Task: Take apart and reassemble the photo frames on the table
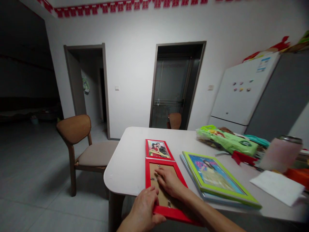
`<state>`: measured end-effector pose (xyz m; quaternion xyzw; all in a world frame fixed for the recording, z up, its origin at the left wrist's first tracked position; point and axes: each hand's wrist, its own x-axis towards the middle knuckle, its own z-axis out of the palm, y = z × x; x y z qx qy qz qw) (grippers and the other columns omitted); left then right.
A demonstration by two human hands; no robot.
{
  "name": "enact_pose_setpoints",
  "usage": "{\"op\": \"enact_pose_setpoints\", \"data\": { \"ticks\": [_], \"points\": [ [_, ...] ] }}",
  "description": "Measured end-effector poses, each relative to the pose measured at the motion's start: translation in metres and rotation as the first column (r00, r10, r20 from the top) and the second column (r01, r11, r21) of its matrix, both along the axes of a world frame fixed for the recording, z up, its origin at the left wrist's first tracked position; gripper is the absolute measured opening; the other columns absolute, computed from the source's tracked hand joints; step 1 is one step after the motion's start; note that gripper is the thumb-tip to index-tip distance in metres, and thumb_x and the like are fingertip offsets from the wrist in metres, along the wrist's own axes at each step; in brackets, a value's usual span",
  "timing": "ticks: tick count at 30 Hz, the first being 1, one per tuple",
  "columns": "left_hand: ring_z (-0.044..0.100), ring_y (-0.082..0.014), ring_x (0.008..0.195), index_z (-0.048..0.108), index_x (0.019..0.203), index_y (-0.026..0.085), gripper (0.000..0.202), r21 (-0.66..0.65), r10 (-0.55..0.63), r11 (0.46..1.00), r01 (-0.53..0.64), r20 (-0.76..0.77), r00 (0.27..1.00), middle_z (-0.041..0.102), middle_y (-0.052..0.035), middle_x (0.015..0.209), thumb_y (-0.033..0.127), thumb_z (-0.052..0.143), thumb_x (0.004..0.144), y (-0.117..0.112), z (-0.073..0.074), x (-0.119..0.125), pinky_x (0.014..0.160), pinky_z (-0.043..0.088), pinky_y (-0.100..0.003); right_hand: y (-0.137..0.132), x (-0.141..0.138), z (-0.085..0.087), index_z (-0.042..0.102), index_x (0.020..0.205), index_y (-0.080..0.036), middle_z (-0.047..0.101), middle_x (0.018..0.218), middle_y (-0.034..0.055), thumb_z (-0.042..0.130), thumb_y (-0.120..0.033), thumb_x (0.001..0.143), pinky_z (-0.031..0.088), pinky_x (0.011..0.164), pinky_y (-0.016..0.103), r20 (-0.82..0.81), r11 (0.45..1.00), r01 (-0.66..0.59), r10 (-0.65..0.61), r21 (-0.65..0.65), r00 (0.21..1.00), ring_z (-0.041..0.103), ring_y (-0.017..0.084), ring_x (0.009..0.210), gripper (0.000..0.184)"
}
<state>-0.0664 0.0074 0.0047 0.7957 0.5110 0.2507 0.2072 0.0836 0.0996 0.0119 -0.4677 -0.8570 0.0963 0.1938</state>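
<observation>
A red photo frame (164, 196) lies back up at the near side of the white worktop (134, 154), its near end reaching past the edge. Its rim is a broad, plain band of saturated red with squared corners, set around a tan backing board that looks flat and matt. Small shiny metal fittings stand out against the board: one close to the far end, others towards the left side by the fingertips, and one near the close end. What lies on its front cannot be seen.

The left hand (146, 206) holds the near left corner, fingers over the rim and thumb along the outer near edge, so its grip is closed on the frame. The right hand (169, 180) lies across the backing with bent fingers, the tips at the fittings on the left; whether its grip pinches one of them, I cannot tell.

Just beyond the far end, in line with it, is a second red frame (172, 155), face up, with thin silvery edging and a picture of two people, one in red, one in a dark suit. To the right, a lime-green frame (193, 167) showing a figure in a pale yellow gown on blue rests on a pale frame (190, 176).
</observation>
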Motion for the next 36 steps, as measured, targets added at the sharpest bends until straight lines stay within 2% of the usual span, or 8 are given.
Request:
{"op": "enact_pose_setpoints", "data": {
  "ticks": [4,12,23,25,27,31,34,36],
  "points": [
    [0.038,-0.0244,0.114,0.046,0.113,0.012,0.07,-0.023,0.01,1.0,-0.011,-0.037,0.999,0.045,-0.0145,0.121,0.031,0.074,0.051,-0.001,-0.006,-0.002,0.096,0.03,-0.035,0.027,0.004,-0.004,0.062,0.085,-0.015,0.062,0.085,0.0076,0.041,-0.027,0.074,0.033,0.068,0.024,-0.022,0.972,0.232,-0.233,-0.029,0.972,0.053,0.016,0.079,0.026],
    [0.036,-0.0264,0.115,0.041,0.117,0.006,0.073,-0.054,0.003,0.999,-0.008,-0.102,0.995,0.041,-0.0186,0.123,0.025,0.071,0.053,-0.008,-0.004,0.0,0.098,0.027,-0.038,0.054,-0.003,-0.013,0.06,0.076,-0.015,0.064,0.078,0.01,0.045,-0.025,0.07,0.032,0.057,0.025,-0.051,0.905,0.42,-0.423,-0.059,0.905,0.056,0.018,0.072,0.02],
    [0.027,-0.0294,0.119,0.049,0.106,0.015,0.052,-0.027,-0.141,0.99,0.139,-0.192,0.971,0.036,-0.0154,0.127,0.02,0.065,0.057,0.003,-0.012,0.035,0.098,0.017,-0.051,0.021,0.031,0.013,0.06,0.081,-0.015,0.065,0.083,0.0057,0.036,-0.033,0.074,0.04,0.07,0.024,-0.348,0.972,0.226,-0.232,-0.059,0.908,0.057,0.016,0.077,0.031],
    [0.03,-0.03,0.118,0.046,0.11,0.011,0.057,-0.033,-0.132,0.991,0.128,-0.189,0.973,0.039,-0.0171,0.125,0.015,0.063,0.056,0.004,-0.013,0.037,0.098,0.019,-0.049,0.007,0.05,0.016,0.06,0.084,-0.016,0.065,0.084,0.0058,0.041,-0.036,0.072,0.042,0.07,0.026,-0.524,0.967,0.212,-0.256,-0.144,0.812,0.057,0.017,0.077,0.031],
    [0.033,-0.0302,0.116,0.044,0.112,0.01,0.059,-0.005,-0.111,0.994,0.111,-0.145,0.983,0.041,-0.0175,0.124,0.011,0.06,0.055,0.002,-0.008,0.033,0.098,0.021,-0.047,-0.008,0.066,0.014,0.058,0.086,-0.016,0.064,0.079,0.0051,0.046,-0.038,0.068,0.043,0.063,0.028,-0.702,0.933,0.218,-0.358,-0.285,0.616,0.058,0.017,0.069,0.031],
    [0.046,-0.0253,0.104,0.044,0.108,0.016,0.046,0.148,-0.04,0.989,0.006,0.226,0.973,0.053,-0.0119,0.11,0.016,0.053,0.063,-0.005,0.02,0.029,0.091,0.034,-0.04,-0.043,0.061,-0.003,0.057,0.086,-0.018,0.063,0.067,0.0026,0.049,-0.042,0.065,0.042,0.05,0.024,-0.804,0.833,0.0,-0.534,-0.553,0.262,0.056,0.013,0.054,0.032],
    [0.053,-0.021,0.092,0.046,0.094,0.019,0.021,0.091,0.009,0.992,-0.082,0.611,0.791,0.058,-0.0075,0.093,0.029,0.045,0.076,-0.011,0.043,0.044,0.08,0.042,-0.033,-0.064,0.023,-0.015,0.056,0.087,-0.017,0.064,0.067,0.0051,0.048,-0.049,0.066,0.042,0.046,0.025,-0.749,0.646,-0.394,-0.625,-0.654,0.218,0.058,0.015,0.053,0.039],
    [0.056,-0.0196,0.084,0.045,0.088,0.018,0.023,0.007,0.028,0.999,-0.052,0.765,0.643,0.06,-0.0061,0.086,0.038,0.043,0.078,-0.012,0.055,0.057,0.075,0.044,-0.031,-0.072,0.001,-0.013,0.056,0.087,-0.015,0.065,0.07,0.0068,0.048,-0.048,0.067,0.046,0.051,0.028,-0.783,0.666,-0.494,-0.62,-0.558,0.05,0.061,0.018,0.062,0.039]
  ]
}}
